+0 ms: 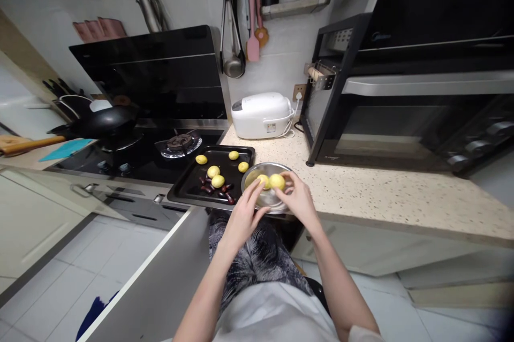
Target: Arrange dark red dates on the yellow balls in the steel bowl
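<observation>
My left hand (pixel 246 219) is closed on a yellow potato (pixel 263 182), which looks peeled. Beside it, touching or nearly so, another yellow potato (pixel 277 182) sits in the fingers of my right hand (pixel 297 200). Both are over a round steel bowl (pixel 270 204) at the counter's front edge. Just left of the bowl lies a black baking tray (pixel 188 184). Several more yellow potatoes (pixel 218 181) are spread across it, with several small dark red sausage-like pieces (pixel 206 189) among them.
A white appliance (pixel 261 114) with a cord stands behind the bowl. To the left are a gas burner (pixel 180 142) and a black wok (pixel 106 121). An oven (pixel 405 133) on the right borders the counter (pixel 385 197). An open drawer (pixel 160 272) juts out below.
</observation>
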Demonstrator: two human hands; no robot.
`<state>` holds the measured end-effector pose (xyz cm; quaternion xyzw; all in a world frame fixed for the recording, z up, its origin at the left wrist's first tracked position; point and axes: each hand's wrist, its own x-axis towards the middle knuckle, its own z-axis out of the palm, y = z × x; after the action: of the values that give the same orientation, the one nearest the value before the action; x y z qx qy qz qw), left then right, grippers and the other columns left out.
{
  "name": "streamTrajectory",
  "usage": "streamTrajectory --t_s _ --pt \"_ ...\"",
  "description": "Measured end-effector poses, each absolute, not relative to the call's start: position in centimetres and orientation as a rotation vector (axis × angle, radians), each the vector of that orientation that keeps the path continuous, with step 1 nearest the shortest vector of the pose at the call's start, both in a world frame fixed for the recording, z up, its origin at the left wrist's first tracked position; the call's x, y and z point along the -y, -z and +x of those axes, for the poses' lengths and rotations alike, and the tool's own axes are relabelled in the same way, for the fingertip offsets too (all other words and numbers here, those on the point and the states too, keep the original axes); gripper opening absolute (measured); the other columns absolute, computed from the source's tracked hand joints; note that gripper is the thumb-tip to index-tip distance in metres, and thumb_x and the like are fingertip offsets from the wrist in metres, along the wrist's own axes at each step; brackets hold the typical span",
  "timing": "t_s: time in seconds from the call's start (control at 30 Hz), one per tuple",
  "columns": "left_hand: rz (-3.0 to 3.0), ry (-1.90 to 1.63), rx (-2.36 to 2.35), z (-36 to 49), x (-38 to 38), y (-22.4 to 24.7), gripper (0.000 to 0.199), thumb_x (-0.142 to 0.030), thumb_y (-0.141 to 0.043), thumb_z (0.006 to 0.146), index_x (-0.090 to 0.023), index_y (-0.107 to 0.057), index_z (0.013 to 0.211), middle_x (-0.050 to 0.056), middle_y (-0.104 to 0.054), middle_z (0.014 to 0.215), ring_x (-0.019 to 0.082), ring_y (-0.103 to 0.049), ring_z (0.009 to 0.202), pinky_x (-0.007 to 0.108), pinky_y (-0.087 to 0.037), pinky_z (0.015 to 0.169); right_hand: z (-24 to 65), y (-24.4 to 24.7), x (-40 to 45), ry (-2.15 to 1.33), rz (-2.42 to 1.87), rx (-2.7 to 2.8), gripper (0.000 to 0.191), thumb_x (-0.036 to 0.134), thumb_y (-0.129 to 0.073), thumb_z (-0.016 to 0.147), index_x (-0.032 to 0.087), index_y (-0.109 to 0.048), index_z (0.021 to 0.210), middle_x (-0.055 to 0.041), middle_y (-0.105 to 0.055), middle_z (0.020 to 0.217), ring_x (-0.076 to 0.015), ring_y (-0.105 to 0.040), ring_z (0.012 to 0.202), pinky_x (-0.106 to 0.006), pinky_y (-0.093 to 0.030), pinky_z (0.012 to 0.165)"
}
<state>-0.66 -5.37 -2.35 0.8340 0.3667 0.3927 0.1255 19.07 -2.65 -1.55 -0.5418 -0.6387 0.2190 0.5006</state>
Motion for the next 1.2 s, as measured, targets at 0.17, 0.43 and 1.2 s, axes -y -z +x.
streamTrajectory --t_s 0.17,0.43,1.2 --pt "2.524 -1.060 -1.144 -1.5 5.4 2.9 0.058 -0.036 -0.056 0.104 -0.029 -0.038 0.158 0.014 -0.048 0.160 0.028 -0.041 0.153 0.057 -0.035 0.126 19.1 1.7 0.0 -0.221 -1.666 1.656 0.027 0.026 -0.066 0.084 0.019 -0.062 0.110 -0.0096 -0.075 0.096 -0.0267 -0.071 0.087 -0.037 -0.055 0.077" --pt "2.635 -0.982 -1.180 -1.3 5.1 3.8 0.049 -0.035 -0.049 0.106 -0.022 -0.044 0.153 0.016 -0.053 0.155 0.027 -0.043 0.152 0.061 -0.032 0.127 17.6 1.8 -1.2 -0.158 -1.820 1.782 0.030 0.018 -0.065 0.088 0.015 -0.063 0.118 -0.0185 -0.074 0.111 -0.0318 -0.072 0.099 -0.038 -0.054 0.083" --pt "2.221 -1.061 -2.002 -9.2 -1.9 4.7 0.040 -0.017 -0.062 0.093 -0.022 -0.063 0.132 0.014 -0.061 0.128 0.033 -0.058 0.120 0.052 -0.053 0.106 18.7 2.1 5.6 -0.106 -1.322 1.641 0.018 0.027 -0.054 0.100 0.019 -0.069 0.107 -0.0119 -0.073 0.111 -0.0296 -0.067 0.106 -0.044 -0.054 0.090"
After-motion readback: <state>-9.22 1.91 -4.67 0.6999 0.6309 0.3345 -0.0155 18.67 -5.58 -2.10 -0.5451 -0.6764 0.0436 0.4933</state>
